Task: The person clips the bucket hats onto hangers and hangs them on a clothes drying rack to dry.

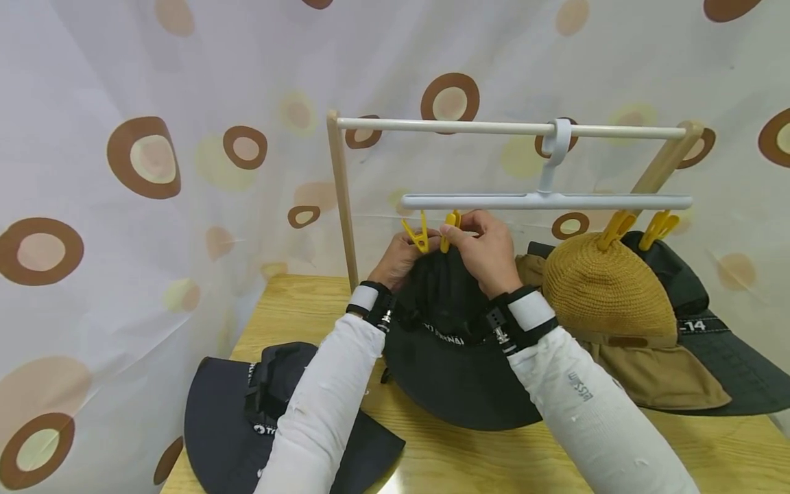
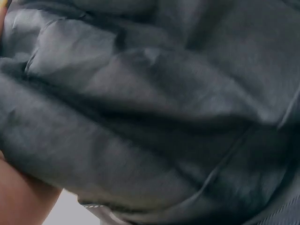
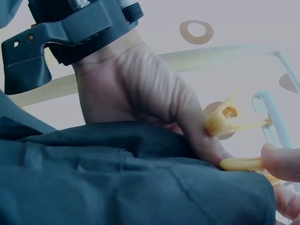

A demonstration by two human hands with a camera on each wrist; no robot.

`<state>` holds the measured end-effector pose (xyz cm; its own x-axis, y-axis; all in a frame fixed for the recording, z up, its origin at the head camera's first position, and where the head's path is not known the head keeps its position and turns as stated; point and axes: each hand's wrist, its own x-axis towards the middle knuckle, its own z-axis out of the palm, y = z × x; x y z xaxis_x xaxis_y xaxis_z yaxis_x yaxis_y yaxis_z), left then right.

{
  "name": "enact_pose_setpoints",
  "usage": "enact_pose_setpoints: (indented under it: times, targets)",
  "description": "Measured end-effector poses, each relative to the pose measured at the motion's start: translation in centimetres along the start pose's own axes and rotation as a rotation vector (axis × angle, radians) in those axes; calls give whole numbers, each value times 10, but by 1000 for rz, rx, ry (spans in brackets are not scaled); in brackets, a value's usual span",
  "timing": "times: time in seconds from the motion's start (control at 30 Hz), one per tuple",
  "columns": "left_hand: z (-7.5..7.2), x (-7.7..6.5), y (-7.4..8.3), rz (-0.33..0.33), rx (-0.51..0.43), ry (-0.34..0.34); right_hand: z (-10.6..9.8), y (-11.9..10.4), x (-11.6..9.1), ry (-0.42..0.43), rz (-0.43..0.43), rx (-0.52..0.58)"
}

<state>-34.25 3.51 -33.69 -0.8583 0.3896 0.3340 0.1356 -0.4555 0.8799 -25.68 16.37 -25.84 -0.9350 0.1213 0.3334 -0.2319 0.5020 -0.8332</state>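
Observation:
A dark wide-brimmed hat (image 1: 457, 384) is held up by its crown under the left end of a white hanger (image 1: 469, 202). My left hand (image 1: 400, 261) grips the crown's top, its fingers partly hidden by the cloth. With thumb and fingers, my right hand (image 1: 489, 250) pinches a yellow clothespin (image 3: 241, 164) whose tip is right at the crown's edge. Another yellow clothespin (image 1: 420, 237) hangs from the hanger just left of it. Folds of dark hat cloth (image 2: 140, 93) fill most of the left wrist view.
On the hanger's right side, yellow clothespins (image 1: 616, 228) hold a tan knitted hat (image 1: 607, 288) and a dark hat (image 1: 734, 363). Another dark hat (image 1: 222, 398) lies on the wooden table (image 1: 296, 302) at left. A white rod (image 1: 444, 126) on a wooden frame (image 1: 341, 199) carries the hanger.

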Motion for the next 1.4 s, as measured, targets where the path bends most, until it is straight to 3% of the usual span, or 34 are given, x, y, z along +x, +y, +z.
enact_pose_setpoints:
  times: [0.27,0.43,0.63,0.9,1.03,1.2,1.4]
  targets:
    - [-3,7,1,-26,-108,-80,2,2,1,32,-32,-44]
    - [-6,7,0,-31,-116,-118,3,3,1,22,-47,-45]
    - [-5,3,5,-28,-42,-69,3,3,0,6,-67,-65]
    - [-3,-2,5,14,193,88,5,6,1,17,-107,-84]
    - [0,-3,5,6,157,107,6,8,0,28,-110,-74]
    - [5,-2,7,-6,78,84,1,7,-1,9,-86,-62]
    - [5,-1,7,-6,33,108,0,5,-1,2,-106,-118]
